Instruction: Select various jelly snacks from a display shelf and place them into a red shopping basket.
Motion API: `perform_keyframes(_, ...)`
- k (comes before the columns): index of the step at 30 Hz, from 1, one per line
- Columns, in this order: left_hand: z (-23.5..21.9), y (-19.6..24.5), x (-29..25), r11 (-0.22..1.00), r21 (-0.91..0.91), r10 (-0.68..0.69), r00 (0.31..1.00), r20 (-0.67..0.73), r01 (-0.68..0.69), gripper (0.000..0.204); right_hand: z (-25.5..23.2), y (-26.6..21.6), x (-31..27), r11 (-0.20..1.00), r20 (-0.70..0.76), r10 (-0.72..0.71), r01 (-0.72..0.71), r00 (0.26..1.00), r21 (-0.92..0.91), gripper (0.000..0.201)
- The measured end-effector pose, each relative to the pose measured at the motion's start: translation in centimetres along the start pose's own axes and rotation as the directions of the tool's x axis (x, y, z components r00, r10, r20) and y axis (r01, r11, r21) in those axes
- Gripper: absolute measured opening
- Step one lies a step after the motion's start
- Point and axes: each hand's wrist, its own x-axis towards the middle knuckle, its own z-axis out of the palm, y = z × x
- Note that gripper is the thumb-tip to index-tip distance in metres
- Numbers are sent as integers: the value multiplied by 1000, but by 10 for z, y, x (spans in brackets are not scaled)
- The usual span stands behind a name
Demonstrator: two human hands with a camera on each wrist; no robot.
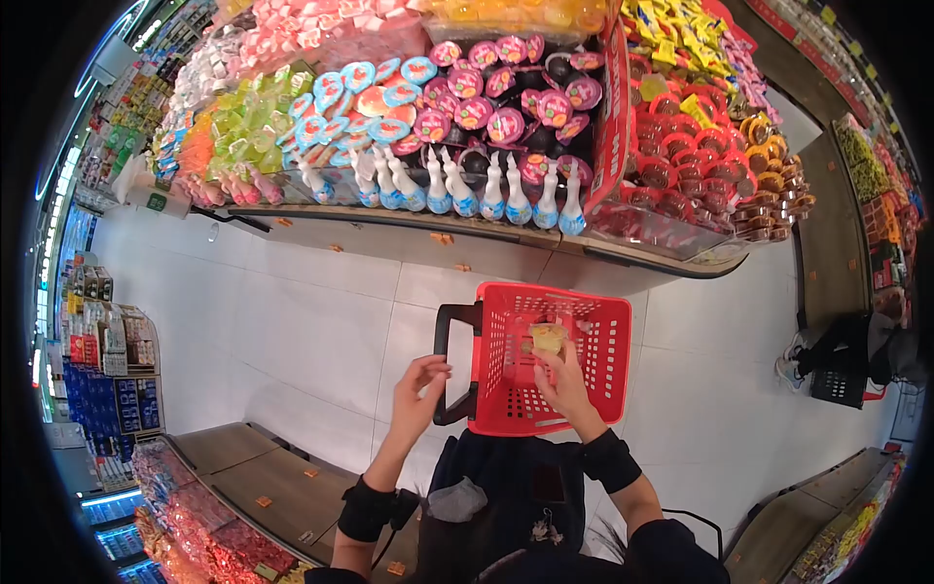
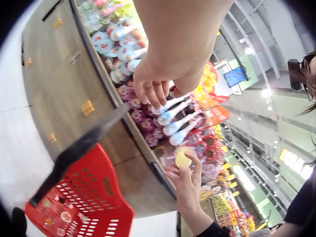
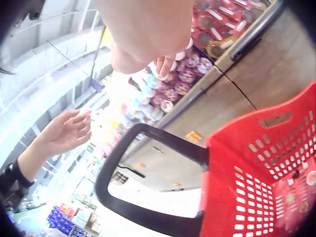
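A red plastic basket (image 1: 593, 389) with a black handle (image 1: 446, 365) stands on the white tiled floor in front of me. My right hand (image 1: 559, 378) pinches a small yellow cup (image 1: 547, 338) over the basket's open top; the left wrist view shows the same yellow cup (image 2: 182, 158) in the right hand (image 2: 186, 190). My left hand (image 1: 420, 384) hovers beside the handle with relaxed fingers and holds nothing. In the right wrist view the left hand (image 3: 66, 131) is spread in the air above the handle (image 3: 148, 173). A few small items lie on the basket floor (image 2: 64, 217).
A curved wooden display stand (image 1: 409, 229) ahead carries jelly cups (image 1: 486, 97), bottles with white caps (image 1: 467, 190) and red-lidded tubs (image 1: 700, 165). Another low display (image 1: 243, 487) sits at my lower left. A dark bag and a shoe (image 1: 837, 365) lie on the floor to the right.
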Motion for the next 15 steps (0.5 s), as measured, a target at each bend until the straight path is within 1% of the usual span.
perform_keyframes(1,11,15,3,1000,-8,19,999,37,-18,22,-4,-17,5,999,-8,-28,28,1000,42,31)
perform_keyframes(2,19,29,6,997,-59,55,995,87,-50,24,-6,-27,7,998,-11,-51,52,999,38,31)
perform_keyframes(3,23,33,7,995,-80,77,987,144,-66,29,-7,-37,8,994,-4,-65,65,998,85,31)
perform_keyframes(4,28,39,10,993,-102,78,983,163,-62,31,-9,-46,10,988,-1,-81,80,997,130,31)
perform_keyframes(5,33,45,12,991,-122,80,980,184,-58,33,-12,-56,13,986,-7,-106,106,994,125,31)
perform_keyframes(6,35,59,11,992,-123,55,968,244,-25,34,-17,-66,15,984,15,-147,145,989,108,31)
perform_keyframes(8,38,73,11,995,-89,56,963,263,-34,38,-23,-79,21,968,34,-245,243,969,53,32)
perform_keyframes(9,38,76,13,997,-77,52,961,271,-32,40,-25,-84,25,963,25,-267,266,963,45,32)
perform_keyframes(10,38,79,12,997,-73,34,960,278,-15,41,-27,-92,25,960,44,-279,277,959,50,32)
perform_keyframes(11,38,79,13,997,-73,50,960,276,-31,41,-29,-97,27,956,63,-291,288,955,55,32)
perform_keyframes(13,35,82,13,994,-104,48,952,304,-17,42,-29,-106,27,952,47,-304,301,952,54,31)
perform_keyframes(15,31,86,6,994,-106,50,951,306,-19,43,-32,-114,25,955,80,-296,293,952,51,29)
